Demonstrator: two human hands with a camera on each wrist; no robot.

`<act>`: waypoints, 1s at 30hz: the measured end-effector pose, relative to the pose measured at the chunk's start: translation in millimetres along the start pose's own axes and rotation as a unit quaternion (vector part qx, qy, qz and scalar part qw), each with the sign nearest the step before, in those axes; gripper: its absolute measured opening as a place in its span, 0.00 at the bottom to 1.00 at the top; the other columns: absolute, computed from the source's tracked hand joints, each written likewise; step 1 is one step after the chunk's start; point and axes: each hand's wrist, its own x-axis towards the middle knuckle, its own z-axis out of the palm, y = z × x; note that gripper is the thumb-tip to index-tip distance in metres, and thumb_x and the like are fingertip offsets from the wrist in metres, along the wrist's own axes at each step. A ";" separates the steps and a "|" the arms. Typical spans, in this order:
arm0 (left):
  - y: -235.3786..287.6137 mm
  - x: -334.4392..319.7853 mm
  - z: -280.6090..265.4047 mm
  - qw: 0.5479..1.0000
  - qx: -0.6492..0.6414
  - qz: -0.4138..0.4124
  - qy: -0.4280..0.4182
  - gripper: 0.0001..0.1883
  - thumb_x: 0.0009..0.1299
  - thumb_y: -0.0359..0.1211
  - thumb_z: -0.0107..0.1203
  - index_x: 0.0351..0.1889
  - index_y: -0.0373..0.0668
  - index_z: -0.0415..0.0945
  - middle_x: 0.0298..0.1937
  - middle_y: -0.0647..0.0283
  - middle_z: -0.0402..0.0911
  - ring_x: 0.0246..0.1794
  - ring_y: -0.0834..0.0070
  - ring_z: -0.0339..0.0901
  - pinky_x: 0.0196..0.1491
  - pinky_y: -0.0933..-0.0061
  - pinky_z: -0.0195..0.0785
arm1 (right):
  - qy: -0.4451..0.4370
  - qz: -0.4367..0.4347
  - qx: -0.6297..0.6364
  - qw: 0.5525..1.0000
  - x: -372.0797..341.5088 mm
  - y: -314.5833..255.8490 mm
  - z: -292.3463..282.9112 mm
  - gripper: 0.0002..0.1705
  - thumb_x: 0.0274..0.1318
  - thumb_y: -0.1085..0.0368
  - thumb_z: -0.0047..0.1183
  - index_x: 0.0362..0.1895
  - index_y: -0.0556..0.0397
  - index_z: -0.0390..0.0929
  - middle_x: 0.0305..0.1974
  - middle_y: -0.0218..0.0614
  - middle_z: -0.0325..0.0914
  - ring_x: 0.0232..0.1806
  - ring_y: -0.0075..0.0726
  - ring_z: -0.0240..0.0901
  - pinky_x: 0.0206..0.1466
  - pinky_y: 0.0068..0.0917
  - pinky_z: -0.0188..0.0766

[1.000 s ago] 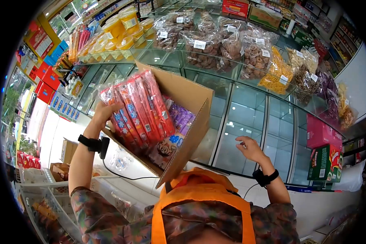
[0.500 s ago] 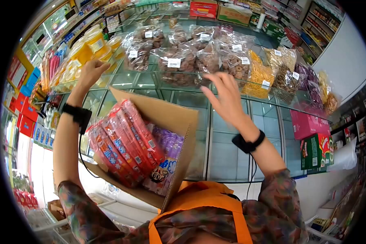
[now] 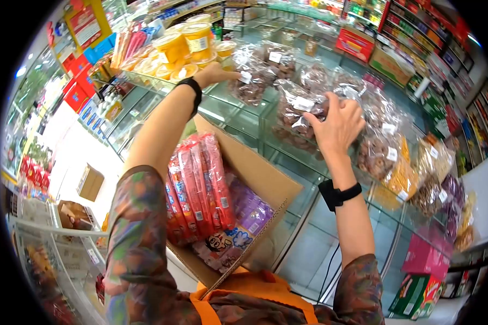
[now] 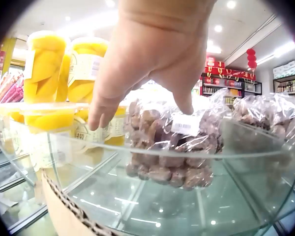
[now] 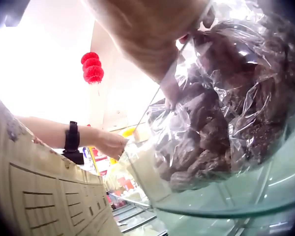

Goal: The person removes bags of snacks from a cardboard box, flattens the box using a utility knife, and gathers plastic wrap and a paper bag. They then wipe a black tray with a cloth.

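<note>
My left hand (image 3: 214, 76) reaches over a clear bag of brown dried pieces (image 4: 169, 160) behind the glass rim. In the left wrist view its thumb is right at the bag's white label, and its fingers hang spread toward the jars. Farther right, my right hand (image 3: 339, 124) holds the top of another bag of brown dried pieces (image 3: 295, 116), thumb on the near side. The right wrist view shows that thumb against the plastic of the bag (image 5: 201, 137); the other fingers are mostly hidden. Below my arms stands an opened cardboard box (image 3: 255, 157) with red packets (image 3: 198, 184) and purple packets (image 3: 249, 208).
Jars of yellow fruit (image 3: 198, 40) stand left of the bags. The glass rim (image 4: 187, 152) runs before the goods. Bags of yellow sticks (image 3: 398, 184) and purple pieces (image 3: 455, 187) lie to the right, above a pink box (image 3: 425, 254) and a green box (image 3: 415, 295).
My left hand left the red packets and moved up and right to a bag of brown dried pieces. My right hand rose from the lower glass counter to another such bag and gripped it.
</note>
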 end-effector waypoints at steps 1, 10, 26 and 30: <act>-8.6 11.1 7.2 0.999 0.025 -0.021 0.001 0.40 0.50 0.63 0.65 0.44 0.35 0.81 0.45 0.48 0.81 0.47 0.60 0.78 0.50 0.68 0.67 | 0.003 -0.007 0.002 1.000 -0.3 0.0 0.6 0.35 0.32 0.48 0.72 0.49 0.37 0.74 0.41 0.34 0.63 0.45 0.43 0.59 0.47 0.40 0.53; 13.0 29.8 37.0 0.971 -0.147 -0.141 -0.122 0.61 0.45 0.56 0.73 0.68 0.30 0.49 0.67 0.45 0.57 0.68 0.48 0.57 0.54 0.36 0.68 | -0.001 -0.047 -0.008 0.999 -5.1 -4.2 -15.9 0.32 0.36 0.51 0.71 0.49 0.40 0.74 0.39 0.34 0.62 0.44 0.42 0.58 0.47 0.39 0.53; 38.3 5.9 49.2 0.989 -0.040 0.098 0.107 0.33 0.34 0.46 0.74 0.30 0.27 0.79 0.33 0.43 0.81 0.35 0.56 0.81 0.41 0.63 0.75 | 0.010 -0.057 -0.055 0.997 -8.6 -7.9 -15.6 0.34 0.35 0.47 0.71 0.50 0.37 0.75 0.42 0.36 0.65 0.46 0.46 0.62 0.48 0.44 0.57; 47.7 -8.4 21.6 0.966 -0.111 0.094 0.212 0.40 0.35 0.44 0.75 0.42 0.28 0.73 0.40 0.45 0.80 0.43 0.56 0.79 0.47 0.65 0.72 | 0.010 -0.055 -0.064 0.996 -8.2 -9.2 -16.7 0.34 0.35 0.46 0.70 0.50 0.38 0.75 0.41 0.36 0.64 0.46 0.45 0.61 0.48 0.43 0.57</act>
